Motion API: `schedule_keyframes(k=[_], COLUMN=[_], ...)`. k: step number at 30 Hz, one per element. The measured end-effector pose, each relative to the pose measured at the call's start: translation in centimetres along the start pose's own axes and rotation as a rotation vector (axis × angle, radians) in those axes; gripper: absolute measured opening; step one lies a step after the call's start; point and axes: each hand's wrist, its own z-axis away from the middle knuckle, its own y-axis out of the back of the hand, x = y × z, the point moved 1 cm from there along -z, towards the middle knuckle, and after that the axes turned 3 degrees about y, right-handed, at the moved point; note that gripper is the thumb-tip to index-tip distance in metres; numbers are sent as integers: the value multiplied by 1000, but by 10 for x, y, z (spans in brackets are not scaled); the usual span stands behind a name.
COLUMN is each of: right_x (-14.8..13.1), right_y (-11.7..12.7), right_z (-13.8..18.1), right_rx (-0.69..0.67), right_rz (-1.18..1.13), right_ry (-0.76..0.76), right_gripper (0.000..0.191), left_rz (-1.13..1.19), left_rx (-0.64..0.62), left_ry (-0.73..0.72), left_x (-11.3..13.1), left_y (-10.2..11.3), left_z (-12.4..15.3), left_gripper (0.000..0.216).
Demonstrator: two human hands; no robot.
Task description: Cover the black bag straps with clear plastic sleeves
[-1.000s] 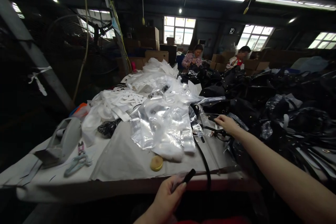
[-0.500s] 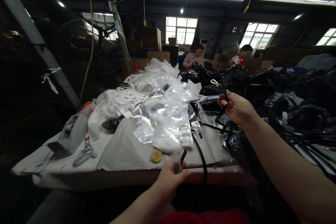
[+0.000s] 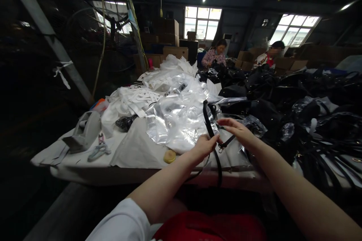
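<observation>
My left hand (image 3: pixel 207 145) is closed around a black strap (image 3: pixel 208 119) above the front of the table. One end of the strap stands up past my fingers, and a length hangs down below them over the table edge. A small metal buckle or hook (image 3: pixel 221 150) shows just under my fingertips. My right hand (image 3: pixel 236 131) is beside it on the right, fingers stretched out and apart from the thumb side, close to the strap. Under and behind both hands lies a heap of clear plastic bags (image 3: pixel 178 122).
On the left are a grey tape dispenser (image 3: pixel 88 130), small snips (image 3: pixel 99 151) and a round yellow tin-like piece (image 3: pixel 169 156). White strips (image 3: pixel 135 98) lie behind. Black bags and straps (image 3: pixel 283 98) pile up on the right. Two people sit beyond the table.
My left hand has moved up and right with the strap. My right hand has come down and left, letting go of the piece with the gold clip. The view has tilted slightly.
</observation>
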Motion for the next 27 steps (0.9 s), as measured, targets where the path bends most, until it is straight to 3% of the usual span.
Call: schedule_keyframes(k=[2,5,8,10,15,18,21,27], right_x=[22,45,44,33,7,6,10,10], right_y=[3,-2,-9,-12,-20,-26,-31,-45], right_z=[17,42,58,62,61,57,53,48], right_rx=[-80,-170,-237,-264,-283,-301,-268,-190], right_rz=[137,290,359,405,497,540,637,939], right_ry=[-44,-68,-39,11,142,174,227,407], right_gripper=[43,35,22,23,26,25,29,45], left_rz=[56,118,139,142,46,-1,-54,241], left_rx=[-47,-74,-12,30,16,-47,-15,95], left_ry=[7,5,-18,-47,-64,-88,-160,-48], left_x=[4,12,19,23,30,27,22,22], left_y=[11,29,42,46,39,31,27,23], left_z=[3,6,9,12,27,32,31,32], left_gripper=[52,57,59,61,55,50,50,46])
